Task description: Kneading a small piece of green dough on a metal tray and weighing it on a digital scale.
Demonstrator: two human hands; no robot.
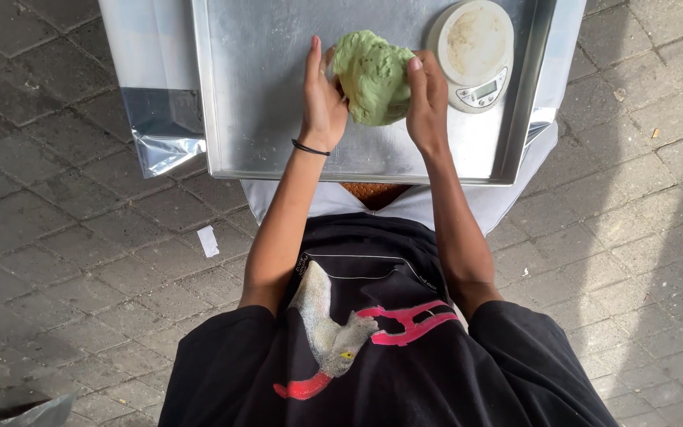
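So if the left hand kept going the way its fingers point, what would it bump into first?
The left hand points toward the far end of the metal tray. Beyond its fingertips lies only bare tray floor, so it would probably meet the tray's far rim, which is out of the picture.

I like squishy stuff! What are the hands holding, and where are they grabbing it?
A green dough lump, pressed between both hands: left hand on its left side, right hand on its right side.
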